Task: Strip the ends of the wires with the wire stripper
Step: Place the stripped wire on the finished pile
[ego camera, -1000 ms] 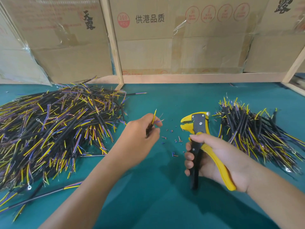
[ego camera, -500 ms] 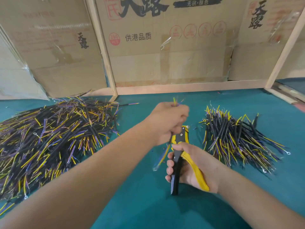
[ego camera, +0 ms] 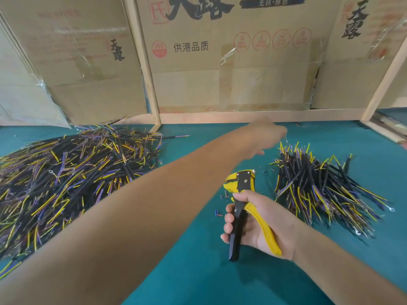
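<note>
My right hand [ego camera: 262, 225] grips the yellow and black wire stripper [ego camera: 241, 179] by its handles, jaws pointing up, low over the teal table [ego camera: 198, 271]. My left arm reaches across in front of it. My left hand [ego camera: 267, 135] is blurred above the far end of the smaller pile of black cables with yellow and purple ends [ego camera: 319, 186]. A few thin strands show at its fingertips; whether it holds a cable is unclear. A larger pile of the same cables [ego camera: 66, 177] lies on the left.
Small snipped bits of insulation [ego camera: 220, 213] lie on the table beside the stripper. Cardboard boxes [ego camera: 231, 62] in a wooden frame [ego camera: 253, 117] close off the back. Loose wooden strips [ego camera: 387, 128] lie at the far right.
My left hand has swung from the middle of the table, where it held a cable by the stripper, out to the right-hand pile. The right hand kept hold of the stripper.
</note>
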Available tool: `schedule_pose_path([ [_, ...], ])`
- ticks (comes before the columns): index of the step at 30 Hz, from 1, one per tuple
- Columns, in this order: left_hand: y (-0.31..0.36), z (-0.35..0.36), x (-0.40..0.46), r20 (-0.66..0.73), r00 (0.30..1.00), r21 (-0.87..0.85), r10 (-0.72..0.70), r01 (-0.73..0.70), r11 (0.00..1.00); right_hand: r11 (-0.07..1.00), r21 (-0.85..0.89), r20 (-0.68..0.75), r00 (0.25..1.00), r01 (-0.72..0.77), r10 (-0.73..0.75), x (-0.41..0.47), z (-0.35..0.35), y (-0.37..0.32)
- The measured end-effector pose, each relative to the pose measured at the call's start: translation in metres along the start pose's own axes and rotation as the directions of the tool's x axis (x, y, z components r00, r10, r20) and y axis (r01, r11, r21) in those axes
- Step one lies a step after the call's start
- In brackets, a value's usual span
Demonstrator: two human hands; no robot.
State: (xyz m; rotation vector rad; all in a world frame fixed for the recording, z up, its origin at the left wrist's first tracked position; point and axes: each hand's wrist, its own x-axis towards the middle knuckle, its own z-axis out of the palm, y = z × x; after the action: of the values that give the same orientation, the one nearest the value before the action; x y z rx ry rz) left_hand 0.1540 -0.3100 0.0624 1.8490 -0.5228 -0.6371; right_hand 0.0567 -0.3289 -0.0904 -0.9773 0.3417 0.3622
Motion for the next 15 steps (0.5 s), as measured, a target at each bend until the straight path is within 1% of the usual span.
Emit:
schedule_pose_path([
  [1, -0.001, -0.012, -0.005, 0.005, 0.999, 0.124, 0.047, -0.047, 0.991, 1.0, 0.008, 0.012, 1.0, 0.012, -0.012, -0.002, 0.004, -0.002],
  [2, -0.006, -0.028, -0.009, -0.025, 0.995, 0.199, 0.097, -0.09, 0.976, 1.0, -0.004, 0.012, 1.0, 0.022, -0.022, -0.002, 0.004, -0.003],
  [4, -0.022, -0.066, -0.022, -0.059, 0.98, 0.209, 0.188, -0.172, 0.963, 0.999, 0.033, 0.006, 1.0, 0.011, -0.011, -0.003, 0.006, -0.004],
  [5, -0.033, -0.085, -0.03, -0.048, 0.978, 0.201, 0.2, -0.187, 0.962, 0.999, 0.05, 0.012, 1.0, 0.01, -0.01, -0.005, 0.009, -0.005],
  [9, -0.08, -0.158, -0.065, -0.033, 0.962, 0.408, 0.272, -0.235, 0.882, 0.999, 0.031, 0.039, 0.999, 0.019, -0.021, -0.011, 0.019, -0.003],
  [10, -0.092, -0.172, -0.073, -0.028, 0.96, 0.44, 0.28, -0.239, 0.865, 0.999, 0.022, 0.048, 0.999, 0.024, -0.025, -0.011, 0.02, -0.002],
  [12, -0.111, -0.195, -0.089, 0.003, 0.968, 0.503, 0.252, -0.22, 0.836, 1.0, 0.0, 0.075, 0.997, 0.02, -0.02, -0.012, 0.024, 0.001],
  [15, -0.127, -0.217, -0.111, 0.115, 0.985, 0.605, 0.128, -0.172, 0.778, 1.0, -0.016, 0.104, 0.995, -0.006, 0.007, -0.014, 0.026, 0.002],
])
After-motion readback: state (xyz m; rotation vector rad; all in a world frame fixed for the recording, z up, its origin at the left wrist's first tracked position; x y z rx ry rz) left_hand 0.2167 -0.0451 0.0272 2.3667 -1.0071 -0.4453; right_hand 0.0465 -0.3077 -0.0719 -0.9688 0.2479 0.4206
